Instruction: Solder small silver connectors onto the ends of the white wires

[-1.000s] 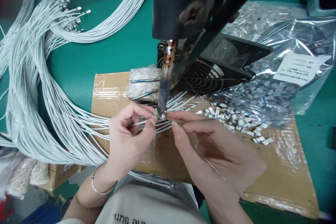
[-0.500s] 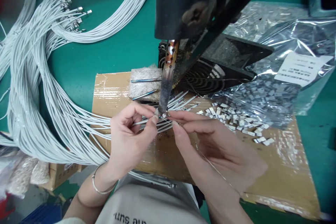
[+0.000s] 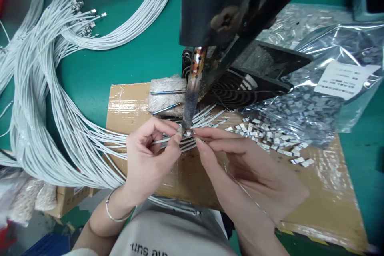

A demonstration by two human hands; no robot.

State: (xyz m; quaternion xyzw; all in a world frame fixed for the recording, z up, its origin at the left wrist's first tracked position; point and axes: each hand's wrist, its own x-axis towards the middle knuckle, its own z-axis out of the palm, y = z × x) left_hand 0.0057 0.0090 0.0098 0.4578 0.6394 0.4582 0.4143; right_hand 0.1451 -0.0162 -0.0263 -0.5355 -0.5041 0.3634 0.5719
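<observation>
My left hand (image 3: 151, 158) is closed in a pinch on a white cable (image 3: 157, 142), its fingertips right by the tip of a clamped soldering iron (image 3: 191, 106). A small shiny metal connector (image 3: 188, 132) sits under that tip, between my two hands. My right hand (image 3: 249, 172) is also closed, with thumb and forefinger pinched together beside the connector. Thin solder wire (image 3: 250, 197) runs from this hand back across the palm toward the wrist. The fingertips hide exactly how cable and connector meet.
Bundled white cables (image 3: 33, 128) cover the left side. A cardboard sheet (image 3: 327, 204) lies under my hands. Loose metal connectors (image 3: 279, 140) lie to the right, by a clear plastic bag (image 3: 357, 44). A black fan (image 3: 237, 88) and a wrapped block (image 3: 166, 86) stand behind the iron.
The whole view shifts very slightly. Both hands keep their pinch at the iron's tip; the stretch of solder wire between the right fingers and the tip shows less clearly now.
</observation>
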